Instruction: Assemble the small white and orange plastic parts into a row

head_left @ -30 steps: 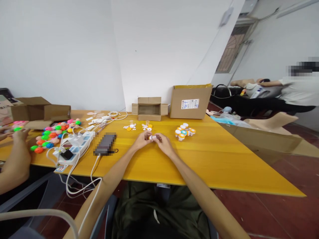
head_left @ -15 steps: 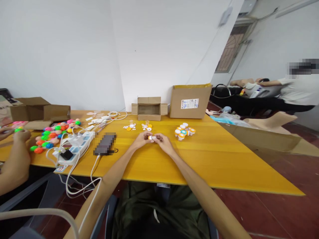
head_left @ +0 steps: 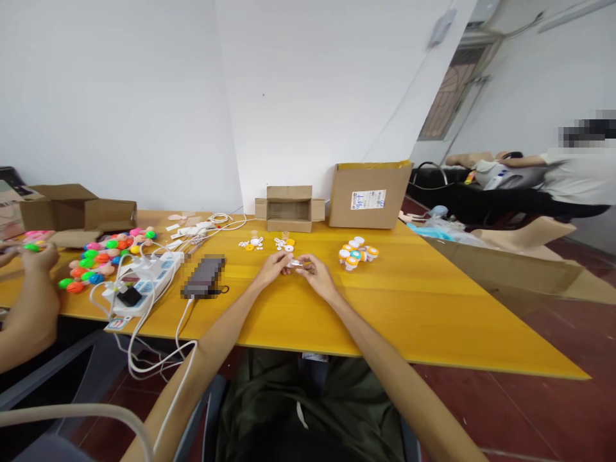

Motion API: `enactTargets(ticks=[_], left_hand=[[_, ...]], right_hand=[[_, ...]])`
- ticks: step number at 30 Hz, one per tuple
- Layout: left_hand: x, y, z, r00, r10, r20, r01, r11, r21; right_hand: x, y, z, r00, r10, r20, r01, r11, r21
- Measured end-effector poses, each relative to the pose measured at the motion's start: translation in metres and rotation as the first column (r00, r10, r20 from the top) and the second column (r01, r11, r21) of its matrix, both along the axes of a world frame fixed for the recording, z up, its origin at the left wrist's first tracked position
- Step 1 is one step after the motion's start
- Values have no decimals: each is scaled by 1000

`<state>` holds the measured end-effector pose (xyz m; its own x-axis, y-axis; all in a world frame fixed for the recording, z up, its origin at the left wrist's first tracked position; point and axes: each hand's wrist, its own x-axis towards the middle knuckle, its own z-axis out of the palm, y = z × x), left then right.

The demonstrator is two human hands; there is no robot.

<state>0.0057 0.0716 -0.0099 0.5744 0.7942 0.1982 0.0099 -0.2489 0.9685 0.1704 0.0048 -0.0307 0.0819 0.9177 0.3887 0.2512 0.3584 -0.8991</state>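
Note:
Above the middle of the table, my left hand point(head_left: 273, 269) is closed around one end of a small clear-and-white plastic jar point(head_left: 295, 264). The fingers of my right hand point(head_left: 316, 276) pinch its other end, and they partly hide it. Beyond my hands lie two little groups of loose parts: white perforated pieces with a yellow ring point(head_left: 249, 248), and white discs with a yellow ring point(head_left: 290, 243). A clear cup point(head_left: 285, 235) stands behind the second group. To the right is a pile of similar small jars point(head_left: 356, 255) with white, orange and blue lids.
An opened small carton point(head_left: 289, 215) and a large closed box point(head_left: 368, 196) stand at the wall. On the left are a phone point(head_left: 205, 277), a power strip point(head_left: 149, 282) with cables, and colourful balls point(head_left: 103, 260). Another person's hands point(head_left: 41, 256) work at the far left.
The jar has turned between my fingers; its orange end showed before, and now a clear, whitish side does. My hands stay in nearly the same place.

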Motion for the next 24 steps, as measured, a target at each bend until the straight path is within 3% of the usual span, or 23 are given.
enactTargets(ticks=[8,15,20,24], left_hand=[[0,-5,7,998,64,16,-64,998,-8],[-4,-8,12,988,134,77,-127,988,-86],[-4,-3,7,986,147,84,-139,986,-86],[-2,1,0,990,113,83,-110,993,-43]], right_hand=[[-4,-3,2,998,-61,-1,61,997,56],[2,-4,4,955,-295,38,286,946,155],[9,-6,3,865,-442,238,417,896,153],[10,-5,-4,789,-421,448,433,898,79]])
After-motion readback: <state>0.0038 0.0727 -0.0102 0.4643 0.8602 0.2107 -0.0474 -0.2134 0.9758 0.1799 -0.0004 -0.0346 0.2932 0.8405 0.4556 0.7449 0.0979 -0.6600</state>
